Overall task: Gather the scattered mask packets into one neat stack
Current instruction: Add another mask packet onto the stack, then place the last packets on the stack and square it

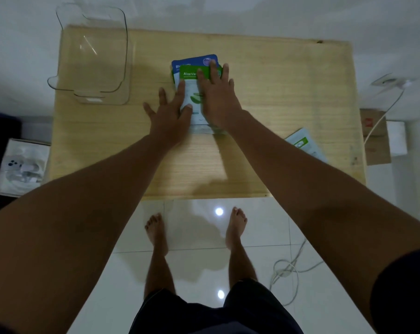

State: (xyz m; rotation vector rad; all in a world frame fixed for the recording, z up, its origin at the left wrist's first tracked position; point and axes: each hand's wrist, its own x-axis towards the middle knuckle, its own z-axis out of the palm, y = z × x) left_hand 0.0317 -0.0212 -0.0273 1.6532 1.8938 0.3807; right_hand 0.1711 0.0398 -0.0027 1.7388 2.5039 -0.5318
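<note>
mask packets (192, 92) overlapped mid-table | left hand (169, 116), right hand (218, 102) grips apart, flat on them

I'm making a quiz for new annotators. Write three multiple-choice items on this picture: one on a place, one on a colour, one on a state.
1. Where does the clear plastic container stand?
A. on the table's far left corner
B. on the floor by the feet
C. on top of the packets

2. What colour is the packet that peeks out beyond the Aloe Vera packet?
A. red
B. blue
C. yellow

3. How are the hands placed?
A. both lifted clear of the table
B. both flat on the pile of packets
C. one holding the container

Key: 1 A, it sits at the far left of the wooden table. 2 B, the blue packet shows past the green one's top edge. 3 B, the left hand and right hand lie spread, palms down, on the pile.
</note>
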